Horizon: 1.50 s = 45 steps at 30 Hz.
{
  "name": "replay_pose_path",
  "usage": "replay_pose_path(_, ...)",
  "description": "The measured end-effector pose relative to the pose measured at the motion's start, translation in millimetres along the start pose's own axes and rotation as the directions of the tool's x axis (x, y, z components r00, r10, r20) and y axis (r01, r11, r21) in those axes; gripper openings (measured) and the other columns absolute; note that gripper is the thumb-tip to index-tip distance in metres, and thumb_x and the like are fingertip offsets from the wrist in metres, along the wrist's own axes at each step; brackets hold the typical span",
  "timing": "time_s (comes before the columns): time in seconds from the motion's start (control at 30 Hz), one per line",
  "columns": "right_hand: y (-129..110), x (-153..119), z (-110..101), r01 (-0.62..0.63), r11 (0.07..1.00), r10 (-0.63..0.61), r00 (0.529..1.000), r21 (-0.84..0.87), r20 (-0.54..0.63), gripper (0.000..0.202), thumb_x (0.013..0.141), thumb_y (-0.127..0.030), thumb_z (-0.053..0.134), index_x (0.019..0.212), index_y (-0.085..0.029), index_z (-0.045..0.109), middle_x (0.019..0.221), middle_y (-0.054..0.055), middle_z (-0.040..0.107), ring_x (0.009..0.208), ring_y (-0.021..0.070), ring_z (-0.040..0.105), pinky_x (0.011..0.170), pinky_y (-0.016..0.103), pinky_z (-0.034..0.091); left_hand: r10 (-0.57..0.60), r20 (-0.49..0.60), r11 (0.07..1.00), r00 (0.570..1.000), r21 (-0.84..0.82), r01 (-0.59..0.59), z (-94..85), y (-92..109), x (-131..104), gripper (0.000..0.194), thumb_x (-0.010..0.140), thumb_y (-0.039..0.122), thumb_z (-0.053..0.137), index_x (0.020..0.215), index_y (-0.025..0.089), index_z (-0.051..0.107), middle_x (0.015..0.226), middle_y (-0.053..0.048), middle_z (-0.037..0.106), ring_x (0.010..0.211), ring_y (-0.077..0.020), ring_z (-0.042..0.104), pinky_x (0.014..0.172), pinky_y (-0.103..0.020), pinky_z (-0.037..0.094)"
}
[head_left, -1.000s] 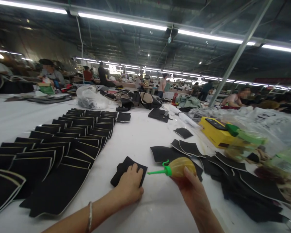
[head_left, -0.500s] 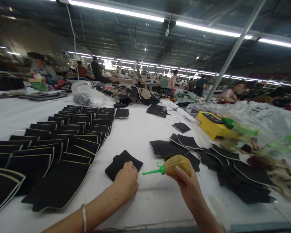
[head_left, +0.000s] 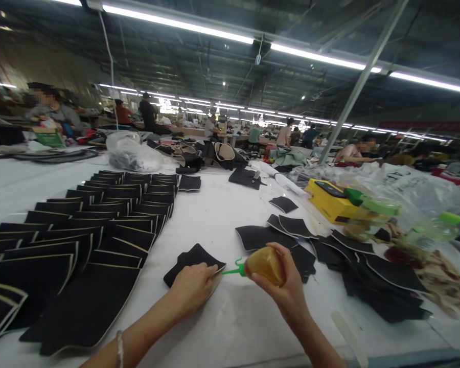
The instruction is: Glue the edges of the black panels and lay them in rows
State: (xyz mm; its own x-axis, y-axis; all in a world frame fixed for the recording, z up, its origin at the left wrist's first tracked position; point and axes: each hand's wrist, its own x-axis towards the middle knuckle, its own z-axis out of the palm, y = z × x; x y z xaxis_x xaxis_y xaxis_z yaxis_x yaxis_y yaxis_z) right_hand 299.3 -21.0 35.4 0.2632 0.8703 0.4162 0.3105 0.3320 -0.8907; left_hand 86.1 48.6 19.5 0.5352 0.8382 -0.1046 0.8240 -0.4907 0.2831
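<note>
My right hand [head_left: 285,281] is wrapped round a squeeze bottle [head_left: 266,266] of amber liquid, probably glue, tipped on its side with its green nozzle pointing left. The nozzle tip meets, or nearly meets, the right edge of a black leather-like piece [head_left: 197,255]. That piece lies on the white table, and its near right edge is raised so the pale underside shows. My left hand [head_left: 195,286] grips this edge, fingers on top; the thumb is hidden. Further right lie loose black pieces [head_left: 260,235].
Overlapping rows of black pieces with pale edges [head_left: 111,225] cover the left side. At right are a yellow box [head_left: 331,204], a green-lidded jar [head_left: 371,217], a clear bottle [head_left: 433,232] and plastic sheeting [head_left: 425,189]. Other people work in the background.
My left hand has lifted the black piece's right edge, exposing the underside. My right hand has brought the bottle left, its nozzle tip now at that edge. The view has shifted slightly.
</note>
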Motion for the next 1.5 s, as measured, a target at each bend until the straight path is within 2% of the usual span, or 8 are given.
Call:
replay_pose_path(0.17,0,8,6,0.126,0.972,-0.103,0.987,-0.197,0.123,0.056,0.072,-0.036,0.079,0.119,-0.026,0.049,0.108,0.003,0.057,0.092,0.0237,0.057,0.085,0.035,0.046,-0.016,-0.007,1.000,1.000,-0.009,0.016,0.5,0,0,0.046,0.085,0.018,0.033,0.121,0.032,0.059,0.089,-0.005,0.068,0.082,-0.0241,0.065,0.066,-0.031,0.042)
replay_pose_path(0.43,-1,8,8,0.226,0.931,-0.177,0.966,-0.287,0.188,0.055,0.074,-0.036,0.077,0.120,-0.025,0.048,0.110,0.006,0.059,0.095,0.0262,0.058,0.085,0.037,0.047,-0.073,0.001,0.997,0.997,-0.032,0.073,3.3,0,-2,0.045,0.088,0.024,0.031,0.124,0.033,0.057,0.092,-0.005,0.066,0.086,-0.0247,0.065,0.068,-0.032,0.043)
replay_pose_path(0.73,9,9,4,0.116,0.952,-0.096,0.992,-0.283,0.086,0.054,0.074,-0.041,0.076,0.118,-0.025,0.049,0.103,0.004,0.060,0.084,0.0241,0.060,0.077,0.035,0.048,-0.083,0.026,0.996,0.996,-0.018,0.083,4.2,3,-6,0.046,0.087,0.022,0.031,0.126,0.030,0.056,0.095,-0.007,0.064,0.087,-0.0242,0.065,0.067,-0.032,0.044)
replay_pose_path(0.9,13,6,3,0.089,0.963,-0.057,0.990,-0.255,0.128,0.054,0.074,-0.040,0.077,0.118,-0.026,0.048,0.102,0.002,0.059,0.084,0.0229,0.059,0.075,0.032,0.048,-0.078,0.020,0.996,0.997,-0.034,0.079,2.3,4,-7,0.046,0.087,0.022,0.031,0.124,0.029,0.057,0.093,-0.006,0.063,0.086,-0.0229,0.065,0.067,-0.031,0.044)
replay_pose_path(1.1,15,3,3,0.094,0.967,-0.081,0.995,-0.238,0.065,0.052,0.075,-0.039,0.076,0.118,-0.025,0.049,0.106,0.004,0.058,0.088,0.0241,0.058,0.078,0.034,0.047,-0.068,0.016,0.997,0.998,-0.018,0.068,2.3,4,-7,0.045,0.087,0.022,0.030,0.120,0.027,0.060,0.095,-0.007,0.064,0.086,-0.0240,0.065,0.071,-0.033,0.045)
replay_pose_path(1.23,14,-2,6,0.021,0.989,-0.005,0.994,-0.146,0.108,0.055,0.072,-0.040,0.078,0.116,-0.025,0.050,0.104,0.004,0.060,0.087,0.0248,0.059,0.075,0.033,0.049,-0.066,0.032,0.997,0.997,-0.034,0.067,1.5,3,-7,0.044,0.087,0.023,0.031,0.121,0.026,0.060,0.096,-0.007,0.064,0.088,-0.0241,0.065,0.073,-0.033,0.045)
replay_pose_path(1.4,13,-2,7,-0.033,0.993,0.037,0.999,-0.110,0.035,0.054,0.070,-0.042,0.079,0.113,-0.024,0.053,0.100,0.003,0.060,0.085,0.0246,0.058,0.073,0.032,0.048,-0.053,0.046,0.996,0.998,-0.075,0.056,-2.7,0,-8,0.047,0.086,0.021,0.031,0.125,0.027,0.058,0.099,-0.007,0.064,0.092,-0.0240,0.064,0.076,-0.033,0.045)
replay_pose_path(1.5,12,-4,7,-0.033,0.995,0.041,0.996,-0.094,0.084,0.054,0.069,-0.040,0.080,0.114,-0.025,0.053,0.102,0.002,0.060,0.086,0.0242,0.058,0.073,0.031,0.048,-0.039,0.050,0.995,0.998,-0.086,0.044,-3.9,-1,-8,0.045,0.086,0.021,0.032,0.121,0.027,0.060,0.098,-0.007,0.065,0.091,-0.0240,0.064,0.076,-0.033,0.045)
